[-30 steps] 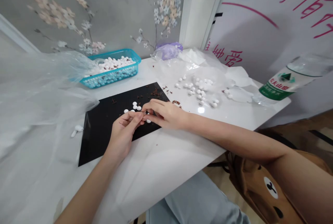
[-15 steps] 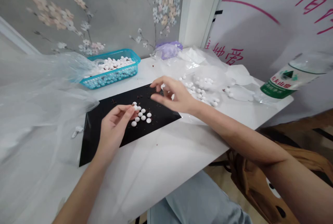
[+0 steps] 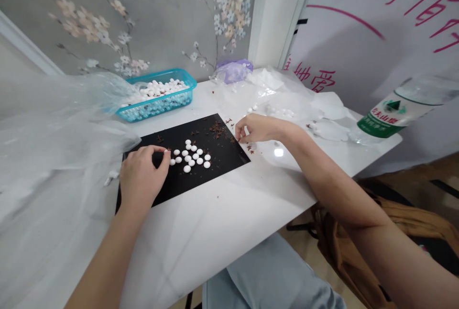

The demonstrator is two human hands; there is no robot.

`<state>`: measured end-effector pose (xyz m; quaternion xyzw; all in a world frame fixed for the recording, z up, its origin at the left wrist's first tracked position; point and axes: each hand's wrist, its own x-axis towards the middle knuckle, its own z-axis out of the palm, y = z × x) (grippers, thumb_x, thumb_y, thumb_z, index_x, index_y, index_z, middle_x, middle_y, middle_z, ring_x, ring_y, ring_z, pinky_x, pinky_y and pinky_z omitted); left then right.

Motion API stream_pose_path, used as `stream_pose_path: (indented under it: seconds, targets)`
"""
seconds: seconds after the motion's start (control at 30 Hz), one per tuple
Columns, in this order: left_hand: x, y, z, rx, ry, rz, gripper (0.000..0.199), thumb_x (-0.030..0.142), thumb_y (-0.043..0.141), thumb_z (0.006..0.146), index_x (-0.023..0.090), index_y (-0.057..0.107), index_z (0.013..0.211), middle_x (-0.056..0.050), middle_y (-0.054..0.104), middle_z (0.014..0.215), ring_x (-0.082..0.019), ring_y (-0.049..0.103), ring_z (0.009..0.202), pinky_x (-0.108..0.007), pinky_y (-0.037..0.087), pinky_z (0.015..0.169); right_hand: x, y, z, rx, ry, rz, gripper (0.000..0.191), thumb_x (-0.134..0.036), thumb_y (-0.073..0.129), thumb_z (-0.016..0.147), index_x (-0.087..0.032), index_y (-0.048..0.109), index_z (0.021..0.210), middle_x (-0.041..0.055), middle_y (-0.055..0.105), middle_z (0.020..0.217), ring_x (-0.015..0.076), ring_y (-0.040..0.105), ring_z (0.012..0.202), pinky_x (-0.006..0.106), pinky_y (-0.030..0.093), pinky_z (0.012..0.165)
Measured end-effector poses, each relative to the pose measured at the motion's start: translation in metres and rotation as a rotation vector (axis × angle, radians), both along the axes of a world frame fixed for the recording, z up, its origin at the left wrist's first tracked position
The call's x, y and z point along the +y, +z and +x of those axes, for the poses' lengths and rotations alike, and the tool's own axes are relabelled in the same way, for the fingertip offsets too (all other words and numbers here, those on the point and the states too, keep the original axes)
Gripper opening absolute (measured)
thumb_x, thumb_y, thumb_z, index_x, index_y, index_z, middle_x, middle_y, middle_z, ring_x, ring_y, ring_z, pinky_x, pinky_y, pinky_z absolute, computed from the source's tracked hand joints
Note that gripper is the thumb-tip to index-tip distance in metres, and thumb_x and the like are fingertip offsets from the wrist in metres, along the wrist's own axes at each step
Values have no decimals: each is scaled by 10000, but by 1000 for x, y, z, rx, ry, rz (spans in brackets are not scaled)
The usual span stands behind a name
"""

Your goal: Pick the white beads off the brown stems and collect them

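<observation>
My left hand is over the left part of a black mat, thumb and forefinger pinched on a small round white piece, mostly covered by the fingertips. Several smooth white round pieces lie loosely grouped on the mat just right of that hand. My right hand reaches down at the mat's right edge with its fingers curled together. Small brown cross-shaped bits are scattered beside it, on the mat and on the white table. Whatever its fingertips hold is hidden.
A blue plastic basket full of white pieces stands at the back. Clear plastic sheeting covers the left side. A purple bag and bagged white pieces lie toward the back right; a large water bottle stands at right.
My left hand has moved left and turned palm down, uncovering more white pieces on the mat. My right hand has moved right and lower, its fingers now curled together at the brown bits.
</observation>
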<state>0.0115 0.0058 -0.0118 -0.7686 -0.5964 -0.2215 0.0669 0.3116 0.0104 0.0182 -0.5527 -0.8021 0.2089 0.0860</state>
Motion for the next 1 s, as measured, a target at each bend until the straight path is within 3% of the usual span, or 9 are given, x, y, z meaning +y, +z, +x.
stream_pose_path:
  seconds: [0.17,0.37,0.5,0.6,0.67,0.87,1.0]
  targets:
    - [3,-5,-3,-2,-3,-20,224,396,461,815,227,606,826,-99,667,870,-286,577,808,-388,397,689,3,-5,-2,16,30,32,123,-180,551,735,-173,674,731,11,651,700,102,517,575,224,362,553]
    - [-2,3,5,9,45,-119,297,390,447,814,182,616,941,-114,658,987,-307,568,922,-420,420,801,1,-3,-7,-11,27,70,127,-129,512,711,-142,637,735,33,617,688,109,491,589,222,341,563]
    - [-3,3,9,-35,-172,-95,395,419,360,874,177,600,1075,-93,644,1094,-262,546,1029,-402,386,911,-2,-2,-16,58,9,155,91,-127,488,720,-145,576,700,35,592,718,101,468,603,216,339,581]
    - [-4,1,12,54,-354,-74,409,409,311,909,229,583,1156,-59,591,1235,-243,472,1172,-439,265,1028,-4,-2,-22,98,29,184,75,-121,481,727,-148,536,684,26,570,734,89,443,598,208,331,583]
    - [-5,-1,14,116,-387,-92,413,408,301,917,247,569,1188,-49,564,1281,-247,440,1215,-480,193,1058,-6,-2,-25,108,40,189,69,-118,481,730,-148,521,682,24,556,732,86,427,590,208,323,579]
    - [-2,-3,16,123,-376,-138,390,384,322,919,241,567,1187,-44,650,1141,-237,517,1123,-518,150,1065,-8,-2,-25,122,52,212,70,-113,486,741,-145,512,685,25,546,747,78,406,573,216,319,579]
    - [-2,-2,15,-45,-337,-67,304,377,426,878,226,621,1056,-49,680,1013,-217,579,981,-453,284,1013,-7,-5,-28,235,53,266,75,-117,501,745,-142,523,678,15,540,723,72,413,561,214,335,572]
